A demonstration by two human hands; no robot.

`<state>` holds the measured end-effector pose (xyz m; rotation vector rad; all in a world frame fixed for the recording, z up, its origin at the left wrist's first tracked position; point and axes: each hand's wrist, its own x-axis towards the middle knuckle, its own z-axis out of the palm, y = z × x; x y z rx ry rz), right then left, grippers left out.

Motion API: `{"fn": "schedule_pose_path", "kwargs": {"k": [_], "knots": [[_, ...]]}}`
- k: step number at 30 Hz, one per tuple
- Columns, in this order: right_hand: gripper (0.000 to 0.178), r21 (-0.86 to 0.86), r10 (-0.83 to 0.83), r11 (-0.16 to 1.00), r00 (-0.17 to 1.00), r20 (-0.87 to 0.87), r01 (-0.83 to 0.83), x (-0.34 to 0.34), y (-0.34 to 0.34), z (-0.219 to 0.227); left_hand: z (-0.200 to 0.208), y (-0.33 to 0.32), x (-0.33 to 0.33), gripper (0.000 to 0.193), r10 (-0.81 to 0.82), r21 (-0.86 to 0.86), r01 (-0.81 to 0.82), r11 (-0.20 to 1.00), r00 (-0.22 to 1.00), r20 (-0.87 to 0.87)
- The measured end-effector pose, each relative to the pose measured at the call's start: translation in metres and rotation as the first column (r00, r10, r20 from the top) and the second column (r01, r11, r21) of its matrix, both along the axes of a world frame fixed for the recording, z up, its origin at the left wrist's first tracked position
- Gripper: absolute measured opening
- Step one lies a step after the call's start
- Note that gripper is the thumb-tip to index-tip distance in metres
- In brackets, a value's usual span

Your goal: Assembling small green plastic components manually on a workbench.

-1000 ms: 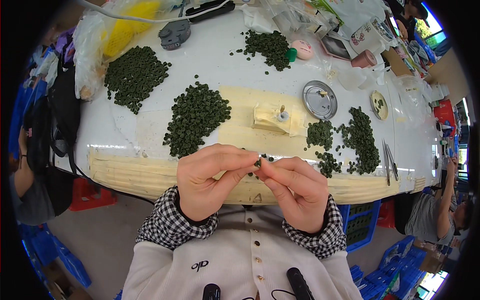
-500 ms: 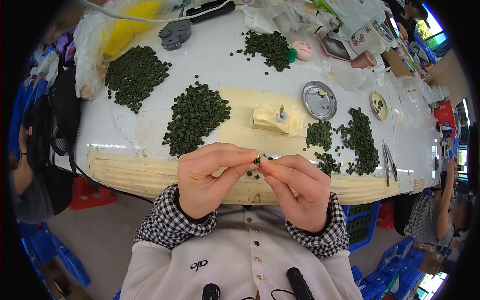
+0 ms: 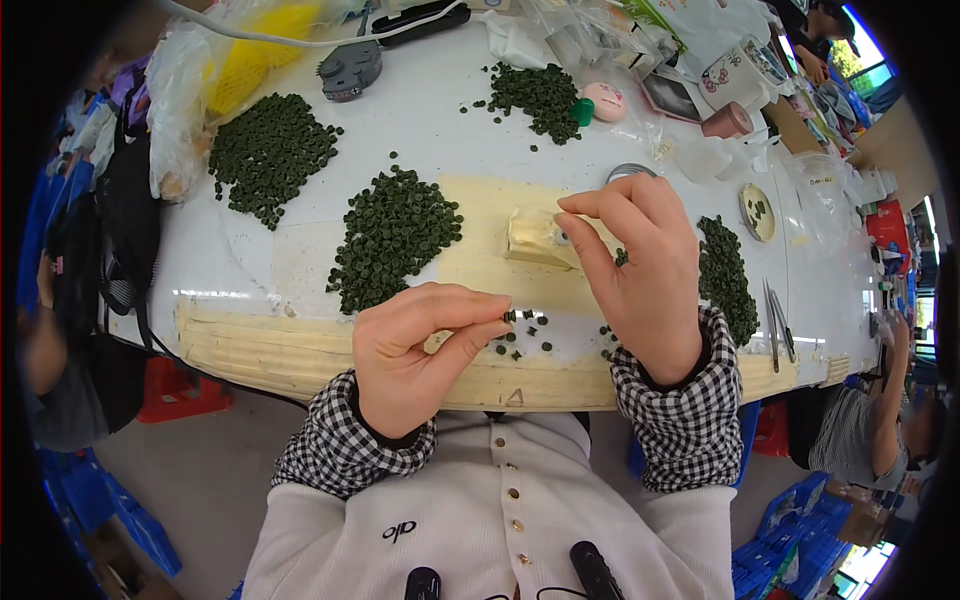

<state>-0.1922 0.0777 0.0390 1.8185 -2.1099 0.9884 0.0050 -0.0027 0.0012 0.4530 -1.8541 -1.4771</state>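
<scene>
My left hand pinches a small dark green round piece between thumb and forefinger, above the table's near edge. Over the cream-wrapped block, my right hand has its thumb and forefinger closed together at the spot where a short wooden stick stood. The fingertips hide that stick, so what they pinch cannot be made out. A grey-white nub on the block shows just under the right thumb. Several loose green pieces lie just right of the left fingertips.
Heaps of green pieces lie at left centre, far left, far centre and right. A round metal lid is partly behind the right hand. Tweezers and a small dish are at the right.
My right hand has left the left fingertips and moved up and right to the block, covering the stick and much of the lid. My left hand stays nearly in place, holding the green piece.
</scene>
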Motion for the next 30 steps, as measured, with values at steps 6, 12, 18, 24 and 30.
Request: {"fn": "schedule_pose_path", "kwargs": {"k": [6, 12, 18, 24, 30], "knots": [[0.01, -0.202, -0.071, 0.974, 0.987, 0.141, 0.099, 0.015, 0.018, 0.029, -0.001, -0.001, 0.002, 0.019, 0.006, 0.009, -0.006, 1.0, 1.0, -0.004], [0.011, -0.164, 0.36, 0.932, 0.786, 0.502, -0.323, 0.022, 0.02, 0.017, 0.004, -0.002, 0.003, 0.019, -0.084, 0.006, 0.084, 0.996, 0.996, 0.04], [0.018, -0.052, 0.324, 0.918, 0.672, 0.666, -0.392, 0.029, 0.02, 0.016, 0.004, -0.001, -0.001, 0.014, -0.051, 0.025, 0.051, 0.998, 0.999, -0.007], [0.018, -0.052, 0.348, 0.914, 0.709, 0.613, -0.403, 0.027, 0.019, 0.015, 0.003, -0.001, -0.001, 0.014, -0.048, -0.006, 0.047, 0.999, 0.999, -0.006], [0.017, -0.039, 0.352, 0.91, 0.723, 0.594, -0.412, 0.027, 0.019, 0.014, 0.003, 0.0, -0.001, 0.013, -0.044, 0.012, 0.044, 0.999, 0.999, -0.004]]}}
